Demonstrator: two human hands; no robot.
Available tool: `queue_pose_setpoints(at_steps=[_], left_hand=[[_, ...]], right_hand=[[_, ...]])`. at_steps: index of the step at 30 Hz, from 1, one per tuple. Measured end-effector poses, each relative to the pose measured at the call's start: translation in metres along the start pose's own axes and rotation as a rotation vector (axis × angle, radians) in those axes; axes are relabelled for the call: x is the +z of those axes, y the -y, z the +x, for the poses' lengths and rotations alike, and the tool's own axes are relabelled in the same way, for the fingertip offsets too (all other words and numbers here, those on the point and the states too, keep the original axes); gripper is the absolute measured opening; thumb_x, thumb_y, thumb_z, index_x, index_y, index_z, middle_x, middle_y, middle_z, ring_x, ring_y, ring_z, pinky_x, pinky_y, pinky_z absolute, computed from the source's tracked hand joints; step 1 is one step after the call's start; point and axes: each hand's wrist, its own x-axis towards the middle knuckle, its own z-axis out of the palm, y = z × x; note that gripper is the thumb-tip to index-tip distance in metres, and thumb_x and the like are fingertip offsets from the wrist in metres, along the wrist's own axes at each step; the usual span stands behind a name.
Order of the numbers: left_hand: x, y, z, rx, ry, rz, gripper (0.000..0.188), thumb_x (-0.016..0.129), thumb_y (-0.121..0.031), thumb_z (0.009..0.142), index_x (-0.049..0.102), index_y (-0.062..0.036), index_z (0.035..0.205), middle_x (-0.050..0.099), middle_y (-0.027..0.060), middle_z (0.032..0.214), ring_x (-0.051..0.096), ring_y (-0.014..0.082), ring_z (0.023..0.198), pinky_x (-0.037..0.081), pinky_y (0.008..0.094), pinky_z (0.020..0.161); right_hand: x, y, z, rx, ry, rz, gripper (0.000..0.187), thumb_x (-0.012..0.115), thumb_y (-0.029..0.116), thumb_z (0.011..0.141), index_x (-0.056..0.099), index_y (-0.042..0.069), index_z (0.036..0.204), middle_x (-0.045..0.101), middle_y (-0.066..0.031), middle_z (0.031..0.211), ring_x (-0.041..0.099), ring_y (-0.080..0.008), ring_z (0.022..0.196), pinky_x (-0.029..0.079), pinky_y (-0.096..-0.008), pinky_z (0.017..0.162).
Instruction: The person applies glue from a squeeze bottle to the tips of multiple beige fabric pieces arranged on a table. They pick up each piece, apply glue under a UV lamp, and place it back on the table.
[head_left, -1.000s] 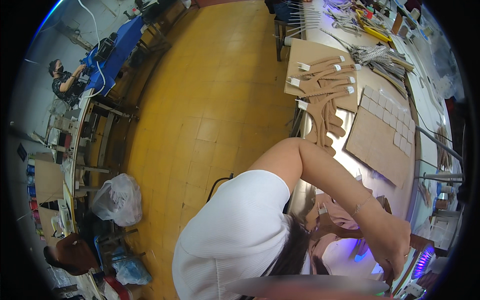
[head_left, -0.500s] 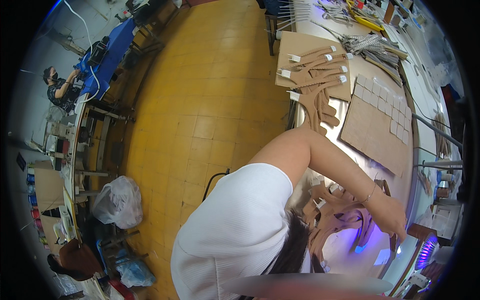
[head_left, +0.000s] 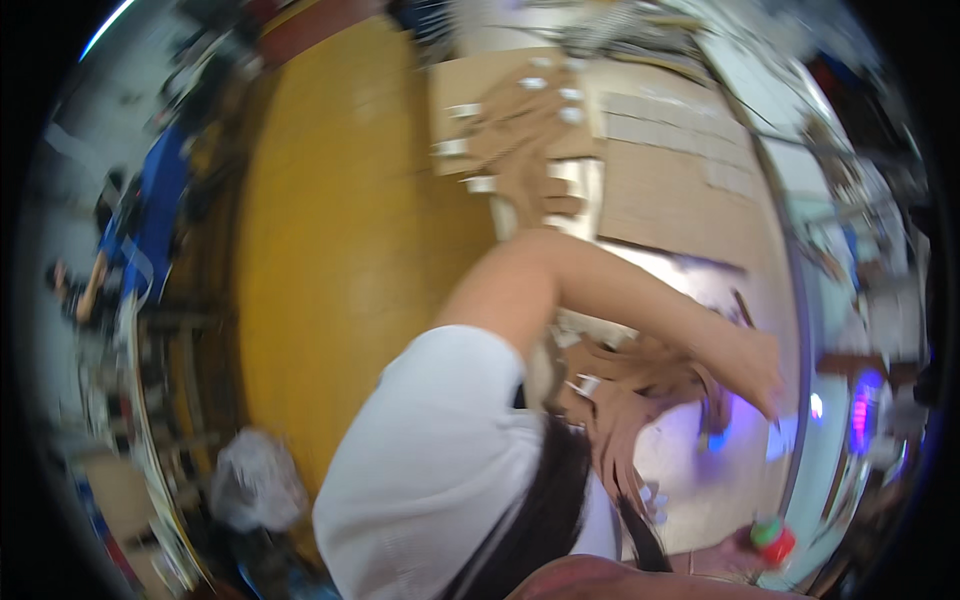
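Observation:
My left hand [head_left: 758, 372] reaches from a white sleeve over the right side of the worktable. Its fingers point down and are smeared by motion; what they hold, if anything, I cannot tell. Beside and below that forearm lie several brown forked strap pieces [head_left: 625, 400] with white tabs, lit violet at one end. At the lower edge my right hand [head_left: 735, 555] is closed on a small red container with a green top [head_left: 772, 542]. Part of that hand is blurred, and its forearm runs along the picture's bottom.
More brown strap pieces [head_left: 520, 120] lie on cardboard at the table's far end. Small pale squares sit in rows on another brown board [head_left: 660, 200]. A violet lamp [head_left: 862, 410] glows at the right. Across the yellow floor [head_left: 340, 250], a person [head_left: 85, 290] sits at a blue-topped bench.
The view has shifted and blurred. My left hand has lifted and sits higher in the picture. My right hand with the red and green container has come into view at the bottom.

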Motion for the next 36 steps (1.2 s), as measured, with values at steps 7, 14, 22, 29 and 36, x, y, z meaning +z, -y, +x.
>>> queue_pose_setpoints(at_steps=[7, 14, 22, 29, 36], left_hand=[[0.007, 0.009, -0.005, 0.117, -0.063, 0.165, 0.025, 0.065, -0.023, 0.071, 0.060, -0.0139, 0.094, 0.064, 0.0099, 0.095, 0.062, 0.0144, 0.063, 0.051, 0.0258, 0.052], [0.007, 0.013, 0.013, 0.208, -0.079, 0.110, 0.025, 0.068, -0.012, 0.071, 0.062, -0.0068, 0.095, 0.066, 0.0138, 0.097, 0.065, 0.0175, 0.068, 0.049, 0.0251, 0.053], [0.013, 0.013, 0.015, 0.220, -0.057, 0.107, 0.016, 0.064, -0.010, 0.071, 0.060, -0.0095, 0.086, 0.065, 0.0167, 0.100, 0.062, 0.0162, 0.067, 0.049, 0.0248, 0.056], [0.016, 0.015, 0.017, 0.208, -0.058, 0.085, 0.026, 0.065, -0.012, 0.074, 0.063, -0.0111, 0.099, 0.065, 0.0157, 0.097, 0.063, 0.0160, 0.066, 0.050, 0.0243, 0.056], [0.014, 0.013, 0.023, 0.219, -0.050, 0.059, 0.029, 0.067, -0.014, 0.075, 0.064, -0.0112, 0.104, 0.065, 0.0160, 0.098, 0.063, 0.0170, 0.066, 0.052, 0.0247, 0.059]], right_hand=[[-0.017, 0.005, -0.011, -0.079, 0.036, 0.043, 0.073, 0.054, 0.069, 0.077, 0.054, 0.008, 0.117, 0.062, -0.0074, 0.103, 0.062, -0.0255, 0.092, 0.055, -0.0353, 0.075], [-0.011, 0.012, -0.029, -0.048, 0.011, 0.136, 0.068, 0.052, 0.062, 0.084, 0.046, 0.005, 0.122, 0.056, -0.0113, 0.109, 0.059, -0.0254, 0.090, 0.051, -0.0467, 0.085], [-0.010, 0.002, -0.029, -0.024, -0.037, 0.121, 0.069, 0.053, 0.062, 0.084, 0.045, 0.005, 0.122, 0.056, -0.0107, 0.110, 0.059, -0.0246, 0.091, 0.052, -0.0458, 0.084], [-0.005, 0.000, -0.028, 0.011, -0.064, 0.117, 0.070, 0.052, 0.063, 0.084, 0.044, 0.004, 0.122, 0.056, -0.0100, 0.109, 0.060, -0.0240, 0.092, 0.053, -0.0452, 0.084], [-0.001, 0.002, -0.031, 0.006, -0.046, 0.103, 0.070, 0.051, 0.064, 0.084, 0.047, 0.003, 0.119, 0.057, -0.0096, 0.104, 0.061, -0.0241, 0.089, 0.054, -0.0412, 0.080]])
